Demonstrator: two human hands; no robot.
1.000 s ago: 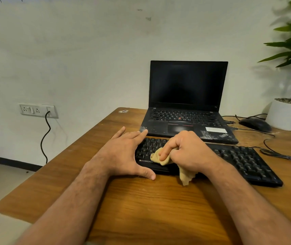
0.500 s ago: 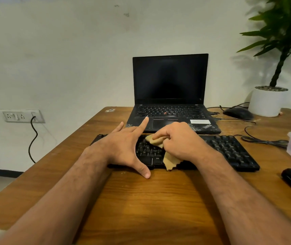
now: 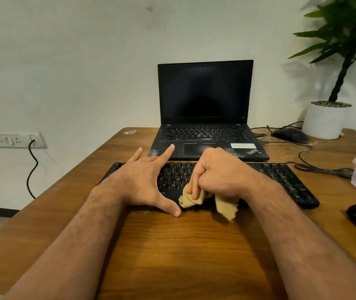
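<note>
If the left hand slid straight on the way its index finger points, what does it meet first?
Probably the laptop: the left hand aims its index finger at the front left corner, just beyond the far edge of the keyboard. The gap between them is unclear.

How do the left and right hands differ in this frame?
The left hand lies spread with straight fingers across the keyboard, while the right hand is curled. The right hand grips a tan cloth; the left hand holds nothing. Both are over the keyboard.
</note>
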